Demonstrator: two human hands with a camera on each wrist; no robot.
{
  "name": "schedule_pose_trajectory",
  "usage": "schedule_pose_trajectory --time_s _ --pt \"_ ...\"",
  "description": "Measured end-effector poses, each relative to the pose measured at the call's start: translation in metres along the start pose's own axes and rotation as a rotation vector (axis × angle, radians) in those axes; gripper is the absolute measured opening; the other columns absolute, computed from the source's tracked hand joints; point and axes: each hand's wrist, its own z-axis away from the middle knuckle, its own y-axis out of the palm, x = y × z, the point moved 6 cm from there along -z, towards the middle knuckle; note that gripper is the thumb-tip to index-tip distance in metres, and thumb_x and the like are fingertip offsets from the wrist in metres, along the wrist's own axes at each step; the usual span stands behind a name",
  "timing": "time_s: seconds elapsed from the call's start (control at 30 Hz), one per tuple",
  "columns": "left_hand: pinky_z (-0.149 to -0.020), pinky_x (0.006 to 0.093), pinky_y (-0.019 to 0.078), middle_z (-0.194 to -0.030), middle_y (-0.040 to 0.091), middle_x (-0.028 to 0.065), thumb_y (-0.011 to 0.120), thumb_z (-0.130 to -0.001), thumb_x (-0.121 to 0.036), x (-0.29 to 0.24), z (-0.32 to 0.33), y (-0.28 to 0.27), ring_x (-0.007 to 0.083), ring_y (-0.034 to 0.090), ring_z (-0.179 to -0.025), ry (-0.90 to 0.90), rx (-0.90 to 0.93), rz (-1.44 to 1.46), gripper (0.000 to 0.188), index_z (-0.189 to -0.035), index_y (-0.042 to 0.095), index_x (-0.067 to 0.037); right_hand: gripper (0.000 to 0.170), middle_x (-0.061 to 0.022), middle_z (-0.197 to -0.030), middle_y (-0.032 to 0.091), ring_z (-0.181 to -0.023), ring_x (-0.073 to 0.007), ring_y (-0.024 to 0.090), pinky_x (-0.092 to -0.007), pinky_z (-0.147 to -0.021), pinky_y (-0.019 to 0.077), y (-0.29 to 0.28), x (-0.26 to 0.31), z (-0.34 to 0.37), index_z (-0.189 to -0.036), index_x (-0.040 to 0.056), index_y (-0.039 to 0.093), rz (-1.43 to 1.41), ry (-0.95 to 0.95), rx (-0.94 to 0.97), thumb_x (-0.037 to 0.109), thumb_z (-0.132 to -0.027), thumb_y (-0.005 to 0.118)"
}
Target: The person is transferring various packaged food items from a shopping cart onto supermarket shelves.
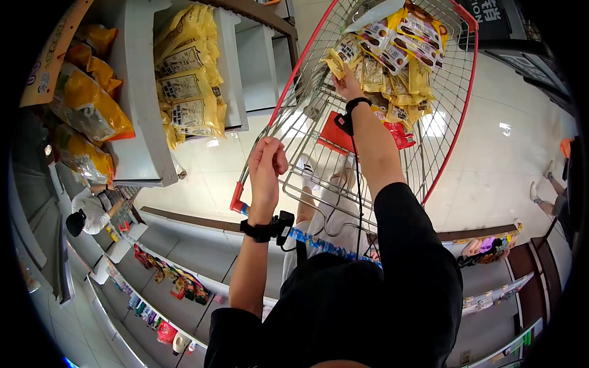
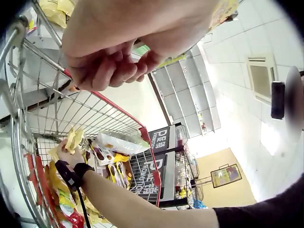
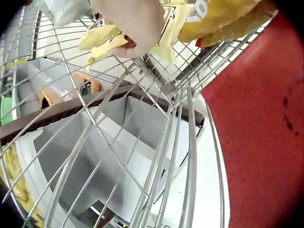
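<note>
My right hand [image 1: 348, 84] reaches into the wire shopping cart [image 1: 467, 116] and grips the edge of a small yellow snack packet [image 1: 334, 63]. In the right wrist view, crinkled yellow wrapper [image 3: 102, 42] sticks out beside the fingers. Next to that hand lies a heap of similar yellow packets [image 1: 420, 78], with white-and-yellow packets [image 1: 417, 44] behind them and a red packet [image 1: 402, 136] nearer my body. My left hand [image 1: 267, 162] hovers by the cart's near left corner. Its fingers [image 2: 102, 76] are loosely curled and hold nothing.
A shelf unit [image 1: 138, 122] on the left carries hanging yellow packets [image 1: 190, 80] and larger orange bags [image 1: 86, 104]. A red flap [image 1: 334, 132] is at the cart's near end. Black promotion bins [image 2: 161, 166] stand beyond the cart. Other people [image 1: 92, 211] are at both sides.
</note>
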Motion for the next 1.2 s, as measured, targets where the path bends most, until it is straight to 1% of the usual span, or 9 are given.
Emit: schedule_pose_trajectory --time_s 0.07,0.27,0.63,0.77,0.8,0.9,0.93,1.03,1.2 --pt "-0.049 0.0223 0.0278 -0.06 0.043 -0.003 0.052 -0.099 -0.018 0.004 -0.002 0.007 0.0057 0.036 -0.052 -0.002 -0.014 0.021 0.018 -0.085 0.055 -0.007 0.024 -0.0108 -0.104 0.064 -0.088 -0.0218 0.065 -0.0294 -0.077 0.0602 0.003 0.018 -0.015 -0.114 0.0036 0.058 0.087 -0.071 -0.027 0.023 -0.1 0.059" --pt "-0.049 0.0223 0.0278 -0.06 0.044 -0.0031 0.052 -0.099 -0.017 0.012 0.007 -0.011 0.0058 0.037 -0.052 -0.012 0.018 0.056 0.017 -0.085 0.056 -0.007 0.018 -0.0168 -0.111 0.062 -0.096 -0.0295 0.066 -0.0405 -0.084 0.0618 0.035 0.032 0.032 -0.111 -0.0032 0.052 0.076 -0.186 0.073 0.011 -0.101 0.051" --pt "-0.055 0.0218 0.0351 -0.072 0.048 -0.0025 0.053 -0.098 -0.017 0.022 0.02 -0.008 0.0071 0.044 -0.062 -0.031 0.219 0.031 0.014 -0.088 0.055 -0.008 0.023 -0.0225 -0.119 0.054 -0.104 -0.0398 0.063 -0.047 -0.091 0.0591 0.081 0.051 0.228 -0.119 -0.0062 0.042 0.193 -0.127 0.178 0.007 -0.1 0.044" --pt "-0.082 0.0351 0.0512 -0.107 0.06 0.0071 0.056 -0.097 -0.029 0.036 0.023 -0.01 0.0206 0.06 -0.099 -0.14 0.291 0.184 0.023 -0.107 0.057 -0.008 0.037 -0.0179 -0.123 0.055 -0.113 -0.0327 0.06 -0.0501 -0.094 0.0572 0.105 0.028 0.36 -0.131 -0.0067 0.04 0.401 -0.303 0.28 0.012 -0.101 0.049" --pt "-0.096 0.0454 0.0483 -0.122 0.058 0.011 0.057 -0.097 -0.038 0.037 0.025 -0.015 0.0286 0.056 -0.116 -0.198 0.354 0.236 0.038 -0.118 0.054 -0.007 0.039 -0.0111 -0.12 0.058 -0.11 -0.0229 0.06 -0.0398 -0.091 0.0559 0.121 0.019 0.409 -0.133 -0.005 0.045 0.499 -0.3 0.323 0.016 -0.101 0.053" --pt "-0.102 0.0511 0.0444 -0.126 0.055 0.0117 0.062 -0.091 -0.05 0.013 0.053 -0.017 0.0285 0.056 -0.115 -0.37 0.602 0.457 0.059 -0.13 0.047 -0.007 0.035 -0.0063 -0.113 0.062 -0.102 -0.0133 0.059 -0.0287 -0.086 0.051 0.13 0.006 0.49 -0.128 -0.0032 0.054 0.943 -0.492 0.461 0.018 -0.1 0.056" --pt "-0.108 0.0566 0.0367 -0.134 0.053 0.0129 0.06 -0.091 -0.055 0.004 0.064 -0.013 0.0303 0.053 -0.122 -0.336 0.756 0.536 0.067 -0.134 0.044 -0.006 0.031 -0.0026 -0.106 0.064 -0.096 -0.008 0.056 -0.0228 -0.082 0.0461 0.135 0.0 0.52 -0.121 -0.0022 0.06 1.032 -0.536 0.483 0.021 -0.1 0.057" --pt "-0.11 0.0563 0.0348 -0.143 0.048 0.0135 0.059 -0.092 -0.054 -0.03 0.115 -0.022 0.031 0.052 -0.126 -0.21 1.055 0.724 0.068 -0.136 0.042 -0.005 0.032 -0.0006 -0.102 0.062 -0.092 -0.007 0.055 -0.0232 -0.08 0.0463 0.151 -0.024 0.597 -0.122 -0.0023 0.059 1.278 -0.577 0.589 0.023 -0.101 0.056" --pt "-0.109 0.0459 0.0417 -0.132 0.058 0.0116 0.06 -0.096 -0.02 -0.018 0.131 -0.066 0.0272 0.054 -0.125 -0.192 0.877 0.818 0.04 -0.132 0.05 -0.004 0.028 0.0001 -0.088 0.06 -0.081 -0.0072 0.052 -0.0246 -0.072 0.0453 0.161 -0.059 0.644 -0.112 -0.0023 0.063 1.625 -0.621 0.597 0.023 -0.1 0.058"
